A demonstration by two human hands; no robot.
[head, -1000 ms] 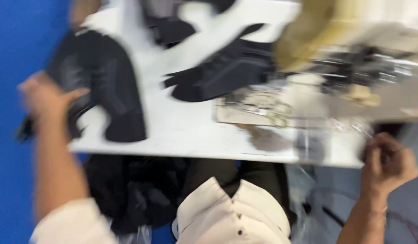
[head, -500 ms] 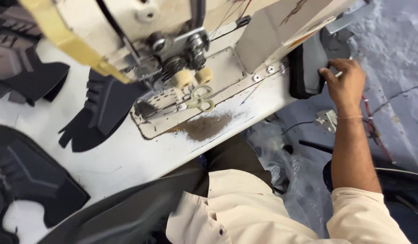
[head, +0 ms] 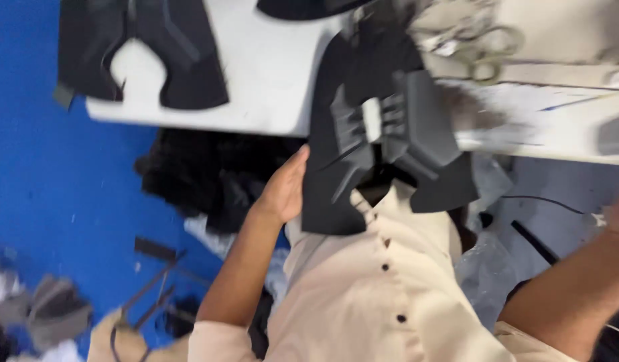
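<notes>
My left hand [head: 283, 191] has a closed grip on the black shoe upper [head: 383, 141], half over the white surface [head: 269, 87] edge. Right hand mostly out of frame; grip unclear. Thin hold; piece could droop and slide off.

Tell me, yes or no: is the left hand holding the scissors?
No. The left hand grips a black shoe upper by its edge, while the scissors lie apart on the table.
</notes>
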